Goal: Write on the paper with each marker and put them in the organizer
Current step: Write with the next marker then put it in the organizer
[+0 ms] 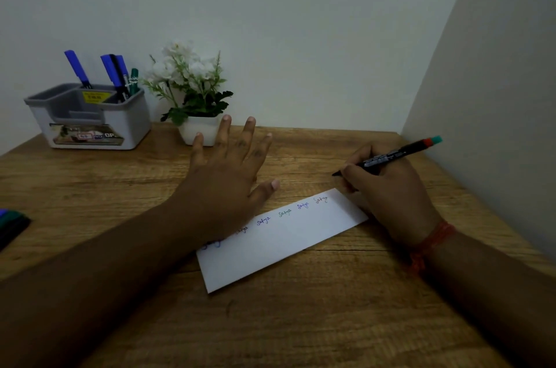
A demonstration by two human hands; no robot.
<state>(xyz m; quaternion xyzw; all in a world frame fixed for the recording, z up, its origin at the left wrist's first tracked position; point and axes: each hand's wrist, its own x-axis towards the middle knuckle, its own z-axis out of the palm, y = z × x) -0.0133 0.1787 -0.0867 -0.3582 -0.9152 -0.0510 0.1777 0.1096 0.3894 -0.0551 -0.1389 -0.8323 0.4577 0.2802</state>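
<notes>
A: Where are the hands?

B: The right hand [388, 187] grips a black marker with a teal-and-red end [391, 154], tip just past the far right corner of the white strip of paper [279, 242]. The left hand [228, 184] is spread flat, fingers straight, over the strip's left part; whether it touches is unclear.

A: And the paper?

B: It lies diagonally mid-way across the wooden table [301, 322], bearing a row of small written words.

A: The organizer?

B: The grey-and-white plastic organizer [90, 117] stands at the far left edge, holding blue, black and green markers [115, 75], beside a white potted flower plant [192, 90]. Dark caps [12, 224] lie at the left edge.
</notes>
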